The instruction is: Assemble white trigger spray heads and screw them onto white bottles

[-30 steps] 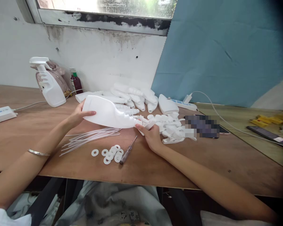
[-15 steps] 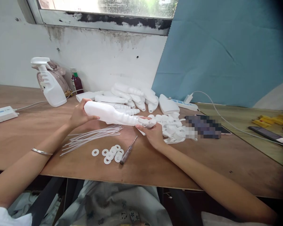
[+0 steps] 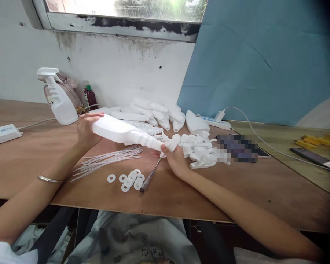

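Note:
A white plastic spray bottle (image 3: 118, 130) lies tilted in the air above the table, its base to the left and its neck to the right. My left hand (image 3: 87, 131) is closed round the base end. At the neck, my right hand (image 3: 177, 162) grips a white trigger spray head (image 3: 170, 143); how far head and neck are joined is hidden by the fingers. Below the bottle lie thin white tubes (image 3: 107, 161), several white ring washers (image 3: 130, 179) and a screwdriver (image 3: 150, 178) with a clear handle.
White bottles (image 3: 154, 112) are piled at the back, with loose trigger heads (image 3: 202, 150) to the right. A complete spray bottle (image 3: 62, 102) and a dark red bottle (image 3: 90, 97) stand back left. Phones (image 3: 239, 148) and power strips (image 3: 4, 135) lie at the sides.
The bottle's base end has shifted a little left and the bottle has rolled in my hands. My left hand has regripped the base. The spray head has turned in my right hand.

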`<action>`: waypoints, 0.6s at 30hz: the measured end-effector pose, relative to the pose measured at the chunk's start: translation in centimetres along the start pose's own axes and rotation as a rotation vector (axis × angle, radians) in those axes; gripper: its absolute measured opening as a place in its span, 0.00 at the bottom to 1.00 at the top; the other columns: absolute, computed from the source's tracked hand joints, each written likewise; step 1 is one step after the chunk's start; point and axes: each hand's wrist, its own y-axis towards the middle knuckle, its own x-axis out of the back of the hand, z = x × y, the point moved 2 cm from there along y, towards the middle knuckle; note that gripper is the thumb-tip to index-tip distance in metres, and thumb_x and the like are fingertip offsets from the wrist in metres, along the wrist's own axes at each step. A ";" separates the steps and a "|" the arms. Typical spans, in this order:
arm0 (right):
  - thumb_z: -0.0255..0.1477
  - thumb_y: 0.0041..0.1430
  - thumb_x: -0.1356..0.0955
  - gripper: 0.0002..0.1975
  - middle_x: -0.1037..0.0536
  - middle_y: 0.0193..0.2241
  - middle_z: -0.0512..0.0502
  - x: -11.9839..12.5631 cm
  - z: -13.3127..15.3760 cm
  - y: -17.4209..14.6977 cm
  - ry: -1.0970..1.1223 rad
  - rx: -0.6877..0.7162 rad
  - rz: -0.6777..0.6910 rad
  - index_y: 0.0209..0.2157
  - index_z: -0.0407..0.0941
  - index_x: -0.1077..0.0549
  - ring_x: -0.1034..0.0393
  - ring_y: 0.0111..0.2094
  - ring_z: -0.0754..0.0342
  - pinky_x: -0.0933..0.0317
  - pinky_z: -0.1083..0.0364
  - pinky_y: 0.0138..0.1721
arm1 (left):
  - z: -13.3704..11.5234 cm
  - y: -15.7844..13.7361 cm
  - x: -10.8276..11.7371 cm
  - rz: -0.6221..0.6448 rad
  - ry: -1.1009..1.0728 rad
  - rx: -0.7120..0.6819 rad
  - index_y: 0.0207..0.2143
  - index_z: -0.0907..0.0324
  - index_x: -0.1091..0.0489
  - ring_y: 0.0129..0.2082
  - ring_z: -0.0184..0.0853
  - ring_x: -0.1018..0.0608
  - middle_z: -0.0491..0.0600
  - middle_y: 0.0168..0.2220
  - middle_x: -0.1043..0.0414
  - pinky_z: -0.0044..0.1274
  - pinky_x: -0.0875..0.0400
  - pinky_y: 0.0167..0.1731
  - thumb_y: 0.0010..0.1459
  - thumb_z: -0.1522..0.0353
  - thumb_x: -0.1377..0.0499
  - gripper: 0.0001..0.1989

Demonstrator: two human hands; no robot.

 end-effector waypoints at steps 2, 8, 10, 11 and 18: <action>0.47 0.48 0.33 0.24 0.22 0.31 0.42 -0.2 -0.2 0.0 0.068 -0.067 0.021 0.37 0.42 0.29 0.27 0.26 0.49 0.31 0.52 0.25 | -0.1 -0.1 0.1 -0.105 0.071 -0.151 0.33 0.55 0.46 0.48 0.39 0.30 0.48 0.42 0.34 0.36 0.47 0.52 0.37 0.73 0.34 0.25; 0.49 0.52 0.37 0.24 0.22 0.28 0.42 -0.6 -0.2 -0.1 0.195 -0.269 0.084 0.36 0.41 0.28 0.28 0.22 0.54 0.31 0.56 0.21 | 0.2 -0.2 0.0 -0.134 0.143 -0.201 0.34 0.55 0.48 0.49 0.38 0.31 0.49 0.43 0.34 0.36 0.41 0.49 0.45 0.70 0.37 0.20; 0.48 0.53 0.37 0.24 0.22 0.26 0.43 -0.6 -0.1 -0.1 0.230 -0.306 0.101 0.36 0.41 0.28 0.29 0.20 0.56 0.31 0.59 0.20 | 0.1 -0.2 0.1 -0.157 0.152 -0.238 0.35 0.55 0.48 0.49 0.38 0.31 0.49 0.43 0.34 0.37 0.40 0.48 0.46 0.70 0.37 0.20; 0.48 0.53 0.38 0.24 0.23 0.25 0.43 -0.6 0.0 0.0 0.240 -0.315 0.109 0.36 0.40 0.28 0.29 0.18 0.57 0.32 0.60 0.19 | 0.1 -0.2 0.2 -0.175 0.149 -0.282 0.35 0.55 0.47 0.48 0.38 0.31 0.48 0.44 0.34 0.37 0.39 0.48 0.47 0.71 0.38 0.20; 0.47 0.55 0.39 0.23 0.22 0.25 0.43 -0.6 -0.1 0.0 0.330 -0.365 0.127 0.35 0.40 0.28 0.30 0.18 0.59 0.33 0.63 0.18 | 0.0 -0.4 0.5 -0.195 0.031 -0.361 0.38 0.47 0.45 0.50 0.39 0.33 0.45 0.46 0.36 0.39 0.40 0.48 0.46 0.75 0.39 0.22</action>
